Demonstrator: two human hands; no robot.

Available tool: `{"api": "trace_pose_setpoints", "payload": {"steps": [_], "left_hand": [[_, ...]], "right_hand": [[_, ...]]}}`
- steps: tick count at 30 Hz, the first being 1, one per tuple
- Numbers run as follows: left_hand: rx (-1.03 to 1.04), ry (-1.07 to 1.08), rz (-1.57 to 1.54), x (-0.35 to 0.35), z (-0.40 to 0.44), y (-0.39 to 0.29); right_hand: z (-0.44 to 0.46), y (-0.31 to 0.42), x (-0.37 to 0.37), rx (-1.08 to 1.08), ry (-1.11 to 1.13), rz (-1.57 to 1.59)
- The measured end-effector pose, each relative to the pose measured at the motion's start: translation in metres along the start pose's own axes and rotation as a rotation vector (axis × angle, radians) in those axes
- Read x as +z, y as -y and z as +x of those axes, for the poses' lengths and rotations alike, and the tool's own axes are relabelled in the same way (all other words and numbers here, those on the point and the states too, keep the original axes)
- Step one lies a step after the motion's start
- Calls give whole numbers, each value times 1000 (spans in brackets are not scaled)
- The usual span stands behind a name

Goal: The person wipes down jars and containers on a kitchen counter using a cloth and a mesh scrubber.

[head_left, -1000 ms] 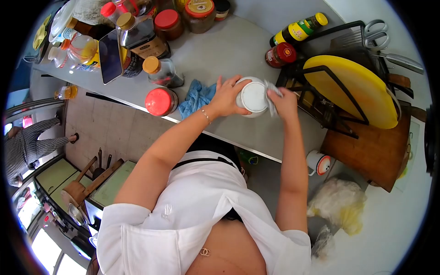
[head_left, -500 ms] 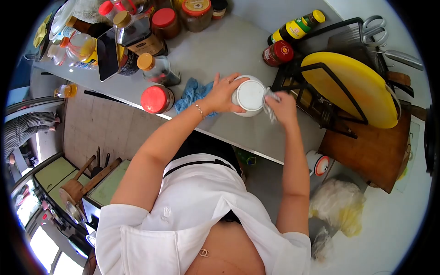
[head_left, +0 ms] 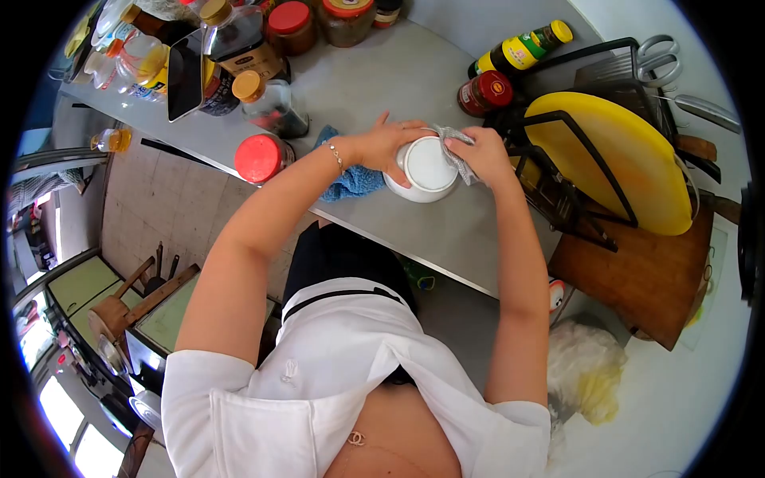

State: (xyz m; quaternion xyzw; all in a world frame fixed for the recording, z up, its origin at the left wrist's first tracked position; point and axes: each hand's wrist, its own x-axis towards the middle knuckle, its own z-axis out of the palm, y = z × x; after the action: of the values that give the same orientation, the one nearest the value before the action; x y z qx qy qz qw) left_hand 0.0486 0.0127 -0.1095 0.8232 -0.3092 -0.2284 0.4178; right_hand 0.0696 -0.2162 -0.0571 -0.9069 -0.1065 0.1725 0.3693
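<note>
Counter (head_left: 390,80) lies under the bowl (head_left: 431,167). Left hand (head_left: 378,151) grips the bowl, right hand (head_left: 484,156) pinches cloth (head_left: 452,138) against it. Wiping seems unfinished.

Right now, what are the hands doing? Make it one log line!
left hand: holding white vessel | right hand: holding gray cloth against it | on counter: blue cloth, red-lidded jar

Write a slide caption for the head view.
Left hand steadies a white container while the right hand holds a grey cloth against it, a blue cloth nearby.
</note>
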Motion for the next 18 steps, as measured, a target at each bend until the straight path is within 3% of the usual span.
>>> {"api": "trace_pose_setpoints", "payload": {"steps": [3,6,11,14,18], "left_hand": [[35,-173,204,-7,1,13],[-60,-324,202,1,-13,11],[-188,-631,124,77,-34,-47],[-223,-648,107,79,-27,-45],[-193,-543,75,66,-26,-34]], "right_hand": [[-23,-13,4,120,-66,54],[-49,-13,15,226,-206,93],[-64,-19,36,284,-321,29],[-59,-16,27,53,-303,-102],[-11,1,12,-142,-96,-167]]}}
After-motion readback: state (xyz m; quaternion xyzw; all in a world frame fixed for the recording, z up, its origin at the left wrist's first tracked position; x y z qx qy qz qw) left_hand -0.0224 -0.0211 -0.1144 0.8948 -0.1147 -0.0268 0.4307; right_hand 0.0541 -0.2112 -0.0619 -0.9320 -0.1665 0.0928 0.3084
